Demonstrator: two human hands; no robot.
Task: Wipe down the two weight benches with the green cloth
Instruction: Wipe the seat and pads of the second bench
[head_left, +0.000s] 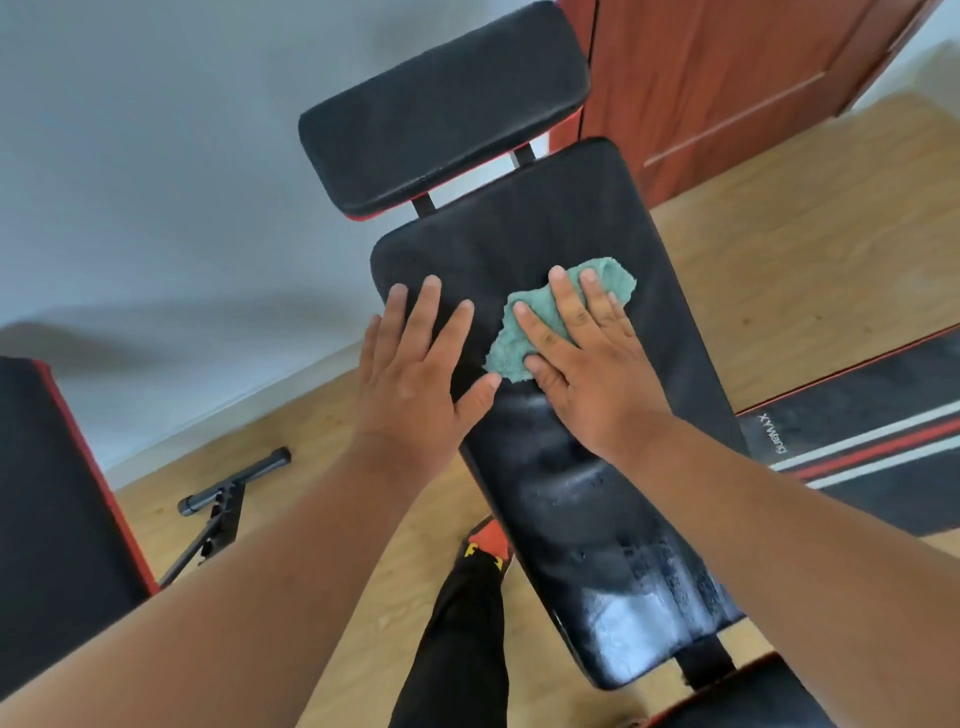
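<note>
A black padded weight bench (561, 519) runs from the lower right up to the middle, with a separate black head pad (441, 111) beyond it. The green cloth (524, 332) lies crumpled on the bench's upper half. My right hand (582, 364) presses flat on the cloth with straight, spread fingers. My left hand (421, 364) rests flat on the bench's left edge beside the cloth, thumb almost touching it. Wet streaks shine on the lower part of the pad. A second black bench with red trim (57, 509) shows at the left edge.
A black metal frame with a bar (228, 493) lies on the wooden floor (322, 457) at the left. A black mat with red and white stripes (872, 441) lies at the right. A reddish wooden door (727, 78) and grey wall stand behind. My dark trouser leg (467, 634) is below.
</note>
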